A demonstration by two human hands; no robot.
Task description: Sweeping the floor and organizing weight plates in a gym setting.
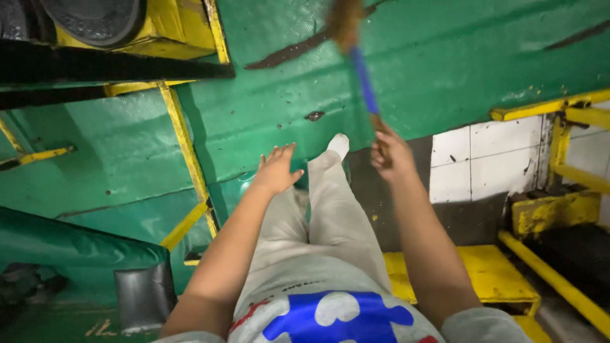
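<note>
A broom (356, 57) with a blue handle is gripped at its lower end by the right hand (391, 155), its brown bristles raised over the green floor (445, 57). The left hand (277, 170) is held empty, fingers spread, above the floor beside a yellow rail (184, 143). White tiles (483, 159) are seen to the right.

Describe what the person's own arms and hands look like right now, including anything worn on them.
Both forearms are bare, with light grey sleeves pushed up near the elbows. The left hand and right hand wear no gloves; no rings, watch or bands are visible. Motion blur hides finer detail.
</note>
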